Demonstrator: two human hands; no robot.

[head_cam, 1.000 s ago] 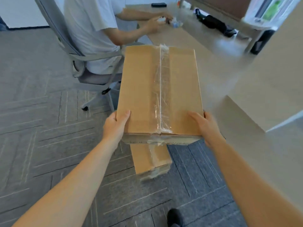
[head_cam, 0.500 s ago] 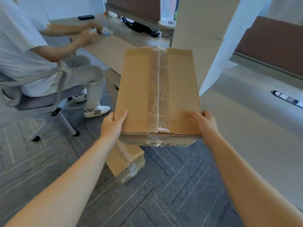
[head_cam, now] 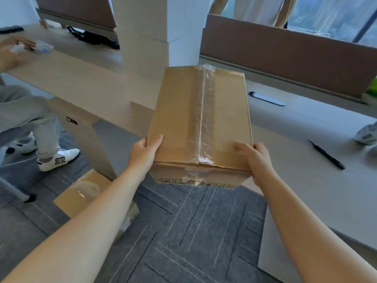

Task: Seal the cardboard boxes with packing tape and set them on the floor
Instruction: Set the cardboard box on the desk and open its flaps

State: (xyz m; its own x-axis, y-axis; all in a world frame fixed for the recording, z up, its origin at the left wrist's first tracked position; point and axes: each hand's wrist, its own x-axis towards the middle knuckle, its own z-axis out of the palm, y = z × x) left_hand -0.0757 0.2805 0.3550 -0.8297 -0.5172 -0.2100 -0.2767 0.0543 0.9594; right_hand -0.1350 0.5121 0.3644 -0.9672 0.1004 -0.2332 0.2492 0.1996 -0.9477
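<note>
I hold a brown cardboard box [head_cam: 179, 119] in the air in front of me, its top seam covered by a strip of clear packing tape [head_cam: 204, 119]. My left hand [head_cam: 144, 154] grips the near left corner with the thumb on top. My right hand [head_cam: 255, 158] grips the near right corner the same way. A second taped cardboard box [head_cam: 81, 193] lies on the grey carpet at the lower left, partly hidden behind my left forearm.
A light wooden desk [head_cam: 306, 139] runs to the right, with a black pen [head_cam: 326, 155] and a partly cut-off pale object [head_cam: 367, 135] on it. Another desk [head_cam: 81, 78] stretches left past a white pillar [head_cam: 155, 27]. A seated person's legs and white shoe [head_cam: 59, 159] are at left.
I have turned to the right with the box held in both hands. The seated person and the floor box slid to the left of view, and the right desk came into sight.
</note>
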